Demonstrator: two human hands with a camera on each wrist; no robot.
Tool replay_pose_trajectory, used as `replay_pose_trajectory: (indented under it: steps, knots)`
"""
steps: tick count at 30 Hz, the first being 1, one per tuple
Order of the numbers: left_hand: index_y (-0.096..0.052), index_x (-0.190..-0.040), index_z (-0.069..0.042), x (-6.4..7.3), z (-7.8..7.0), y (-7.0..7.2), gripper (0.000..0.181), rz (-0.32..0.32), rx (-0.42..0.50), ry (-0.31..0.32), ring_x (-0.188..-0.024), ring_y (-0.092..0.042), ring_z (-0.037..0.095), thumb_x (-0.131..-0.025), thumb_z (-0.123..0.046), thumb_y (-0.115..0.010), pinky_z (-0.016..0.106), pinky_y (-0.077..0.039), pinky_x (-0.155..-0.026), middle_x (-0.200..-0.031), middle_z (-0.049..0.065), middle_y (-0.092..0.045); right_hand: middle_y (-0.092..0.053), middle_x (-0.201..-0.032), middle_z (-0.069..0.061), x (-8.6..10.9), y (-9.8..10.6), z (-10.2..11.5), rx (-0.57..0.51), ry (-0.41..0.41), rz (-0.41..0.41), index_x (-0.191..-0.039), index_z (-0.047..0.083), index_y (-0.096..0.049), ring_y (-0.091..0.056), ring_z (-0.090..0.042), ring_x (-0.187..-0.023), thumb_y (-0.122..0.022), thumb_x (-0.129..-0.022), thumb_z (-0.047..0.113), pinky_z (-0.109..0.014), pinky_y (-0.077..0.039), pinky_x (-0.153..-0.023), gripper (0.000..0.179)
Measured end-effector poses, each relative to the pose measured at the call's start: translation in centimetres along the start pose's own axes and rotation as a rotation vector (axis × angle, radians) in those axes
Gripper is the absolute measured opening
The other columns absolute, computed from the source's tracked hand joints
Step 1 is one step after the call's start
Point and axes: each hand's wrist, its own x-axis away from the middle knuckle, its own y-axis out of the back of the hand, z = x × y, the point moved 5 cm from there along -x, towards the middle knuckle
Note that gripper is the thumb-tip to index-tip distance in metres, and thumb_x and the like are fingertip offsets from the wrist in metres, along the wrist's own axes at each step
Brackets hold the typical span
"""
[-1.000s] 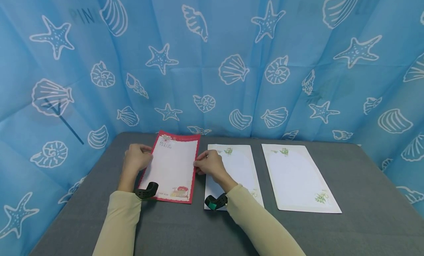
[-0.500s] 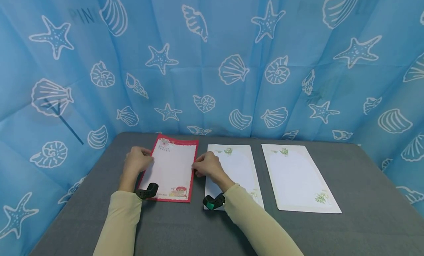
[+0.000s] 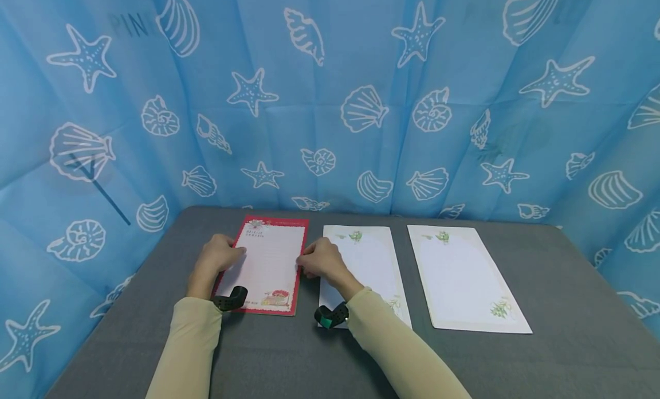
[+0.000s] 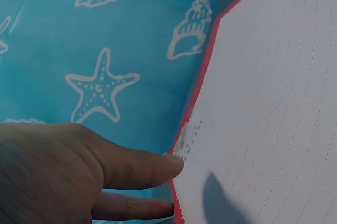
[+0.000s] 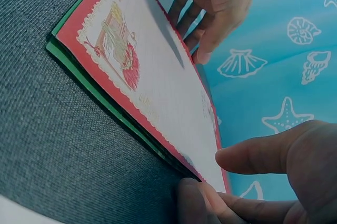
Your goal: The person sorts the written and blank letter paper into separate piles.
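Sheets of red-bordered letter paper (image 3: 268, 261) lie at the left of the table, with faint ruled lines, small print at the top and a coloured drawing in a lower corner. Green edges (image 5: 105, 105) show beneath the red top sheet in the right wrist view. My left hand (image 3: 216, 258) holds the paper's left edge, thumb (image 4: 152, 168) on the top face and a finger at the rim. On the opposite edge, my right hand (image 3: 325, 258) pinches the paper, thumb (image 5: 253, 155) above and curled fingers at the side.
Right of the red paper lies a white sheet (image 3: 361, 261) with green leaf prints, partly covered by my right forearm. A similar white sheet (image 3: 464, 278) lies farther right. Behind the grey table (image 3: 289, 353) hangs a blue seashell curtain (image 3: 330, 129).
The red-bordered paper has come down and lies flatter, its curled top edge now straighter. Both hands have shifted slightly: the left thumb reaches farther over the paper, the right moved a little left.
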Motion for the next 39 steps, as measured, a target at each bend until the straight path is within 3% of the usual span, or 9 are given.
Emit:
replay_pose_trajectory:
  steps: [9, 13, 15, 20, 23, 30, 39]
  knots:
    - [-0.054, -0.132, 0.015, 0.2, -0.1, 0.1, 0.052, -0.005, 0.005, 0.019, -0.112, -0.057, 0.045, -0.097, -0.023, -0.061, 0.060, -0.048, -0.096, -0.129, 0.035, -0.056, -0.070, -0.078, -0.009, 0.3, 0.4, 0.4, 0.004, 0.008, 0.000, -0.103, -0.008, -0.073, -0.068, -0.017, -0.062, -0.073, -0.091, 0.010, -0.032, -0.059, -0.061, 0.021]
    - [-0.051, -0.135, 0.016, 0.3, -0.6, 0.3, 0.056, -0.020, 0.006, -0.003, -0.120, -0.054, 0.049, -0.097, -0.024, -0.062, 0.061, -0.046, -0.098, -0.135, 0.037, -0.052, -0.072, -0.083, -0.012, 0.4, 1.3, 0.5, -0.018, 0.030, -0.013, -0.108, -0.008, -0.071, -0.071, -0.020, -0.065, -0.072, -0.090, 0.010, -0.034, -0.059, -0.063, 0.026]
    - [-0.053, -0.133, 0.015, 0.4, -0.8, 0.3, 0.054, -0.028, 0.012, -0.011, -0.116, -0.057, 0.048, -0.097, -0.024, -0.062, 0.059, -0.048, -0.096, -0.132, 0.036, -0.055, -0.073, -0.086, -0.013, 0.6, 1.8, 0.4, -0.026, 0.032, -0.017, -0.111, -0.008, -0.070, -0.072, -0.021, -0.067, -0.071, -0.090, 0.010, -0.034, -0.059, -0.063, 0.028]
    - [-0.056, -0.134, 0.011, 0.6, -2.1, -0.3, 0.052, -0.048, 0.021, -0.021, -0.114, -0.058, 0.045, -0.097, -0.024, -0.063, 0.058, -0.049, -0.094, -0.130, 0.032, -0.058, -0.071, -0.090, -0.015, 0.9, 3.5, -0.2, -0.041, 0.015, -0.027, -0.116, -0.008, -0.067, -0.072, -0.023, -0.072, -0.071, -0.091, 0.013, -0.035, -0.059, -0.067, 0.033]
    - [-0.055, -0.138, 0.009, 0.8, -3.4, -1.1, 0.054, -0.060, 0.013, -0.062, -0.120, -0.056, 0.046, -0.096, -0.024, -0.064, 0.060, -0.047, -0.096, -0.132, 0.031, -0.058, -0.071, -0.089, -0.016, 1.1, 4.6, -0.6, -0.027, 0.012, -0.047, -0.118, -0.007, -0.066, -0.071, -0.025, -0.073, -0.072, -0.091, 0.014, -0.036, -0.059, -0.067, 0.035]
    - [-0.063, -0.131, 0.004, 2.0, -7.0, -3.4, 0.048, -0.081, 0.006, -0.241, -0.105, -0.065, 0.036, -0.092, -0.025, -0.071, 0.055, -0.053, -0.084, -0.115, 0.022, -0.067, -0.072, -0.088, -0.012, 1.8, 7.5, -2.0, 0.047, 0.034, -0.111, -0.119, -0.004, -0.068, -0.071, -0.024, -0.072, -0.073, -0.090, 0.015, -0.030, -0.055, -0.061, 0.035]
    - [-0.066, -0.129, -0.001, 3.0, -9.6, -6.1, 0.045, -0.057, 0.075, -0.312, -0.074, -0.061, 0.021, -0.091, -0.023, -0.075, 0.039, -0.051, -0.063, -0.104, 0.011, -0.068, -0.071, -0.092, -0.014, 3.5, 11.1, -3.9, 0.091, 0.055, -0.163, -0.121, -0.006, -0.066, -0.071, -0.028, -0.076, -0.072, -0.092, 0.014, -0.032, -0.055, -0.063, 0.035]
